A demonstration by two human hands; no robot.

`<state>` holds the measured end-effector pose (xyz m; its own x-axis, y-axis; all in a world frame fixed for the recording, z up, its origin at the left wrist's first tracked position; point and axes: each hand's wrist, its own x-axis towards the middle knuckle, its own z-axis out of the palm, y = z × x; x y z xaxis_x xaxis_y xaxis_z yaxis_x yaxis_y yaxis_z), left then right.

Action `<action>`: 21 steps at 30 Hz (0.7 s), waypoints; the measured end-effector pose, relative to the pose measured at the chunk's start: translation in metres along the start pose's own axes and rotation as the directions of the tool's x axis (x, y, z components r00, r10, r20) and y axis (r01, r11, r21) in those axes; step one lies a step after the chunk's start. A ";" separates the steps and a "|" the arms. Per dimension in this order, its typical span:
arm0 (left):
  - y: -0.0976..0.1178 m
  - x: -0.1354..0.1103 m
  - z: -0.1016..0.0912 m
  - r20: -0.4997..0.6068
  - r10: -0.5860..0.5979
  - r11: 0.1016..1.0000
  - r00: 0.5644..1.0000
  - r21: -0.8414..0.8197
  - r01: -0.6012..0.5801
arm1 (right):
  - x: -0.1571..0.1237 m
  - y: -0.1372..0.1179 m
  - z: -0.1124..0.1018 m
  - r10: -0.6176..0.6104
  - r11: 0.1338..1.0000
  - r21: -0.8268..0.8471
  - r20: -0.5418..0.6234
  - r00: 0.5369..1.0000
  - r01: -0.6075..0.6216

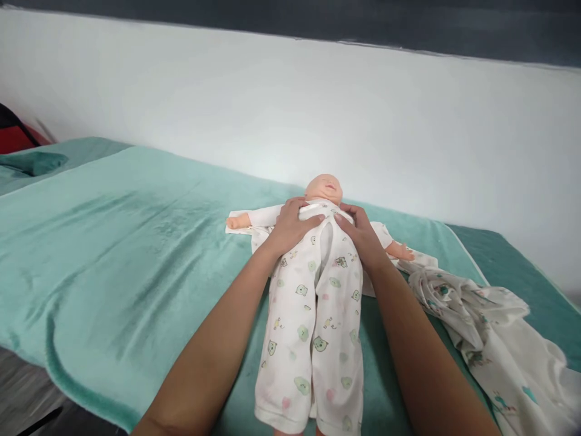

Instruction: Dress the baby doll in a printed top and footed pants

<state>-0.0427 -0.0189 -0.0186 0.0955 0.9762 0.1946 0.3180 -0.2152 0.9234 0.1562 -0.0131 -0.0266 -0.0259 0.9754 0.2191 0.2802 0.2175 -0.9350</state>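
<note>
A baby doll (pixel 324 186) lies on its back on the teal blanket, head away from me and arms spread. Patterned white baby pants (pixel 302 327) with green animal prints and a split crotch cover its legs and reach up to its chest. My left hand (pixel 293 227) holds the pants' upper edge on the left, thumb on top and fingers around the side. Opposite it, my right hand (pixel 363 233) grips the right side of that edge, thumb inward. A white top (pixel 265 216) shows at the doll's arms. The fingertips are partly hidden.
Crumpled white printed cloth (pixel 490 327) lies to the right of the doll. The teal blanket (pixel 113 242) covers the surface up to a white wall (pixel 290 109). Something red and black (pixel 18 133) stands at the far left.
</note>
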 end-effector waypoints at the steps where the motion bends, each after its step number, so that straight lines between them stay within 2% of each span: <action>1: 0.001 -0.001 0.000 -0.011 0.003 1.000 1.000 0.002 -0.003 | 0.004 0.001 0.001 -0.019 1.000 -0.002 0.003 1.000 0.019; 6: 0.005 -0.006 0.002 -0.032 0.083 0.994 0.996 0.076 -0.081 | 0.010 0.004 0.006 -0.219 0.965 -0.150 -0.009 0.976 0.215; 8: 0.004 -0.006 0.004 -0.050 0.174 0.974 0.984 0.157 -0.164 | 0.007 0.002 0.007 -0.287 0.934 -0.232 -0.028 0.958 0.273; 11: 0.000 -0.006 0.007 -0.086 0.405 0.871 0.910 0.338 -0.356 | 0.002 -0.005 0.009 -0.391 0.872 -0.323 -0.010 0.921 0.367; 14: -0.004 -0.007 0.010 -0.081 0.535 0.758 0.841 0.485 -0.435 | -0.003 -0.011 0.011 -0.473 0.822 -0.357 0.008 0.881 0.444; 17: -0.006 -0.010 0.012 -0.066 0.548 0.734 0.834 0.515 -0.442 | -0.007 -0.013 0.012 -0.453 0.844 -0.335 -0.029 0.891 0.419; 21: -0.004 -0.014 0.012 -0.071 0.471 0.786 0.879 0.486 -0.382 | -0.015 -0.015 0.012 -0.340 0.907 -0.302 -0.107 0.934 0.295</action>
<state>-0.0338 -0.0317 -0.0287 0.1667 0.7587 0.6298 0.6721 -0.5548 0.4904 0.1407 -0.0305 -0.0193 -0.0166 0.8334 0.5524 0.5360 0.4739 -0.6987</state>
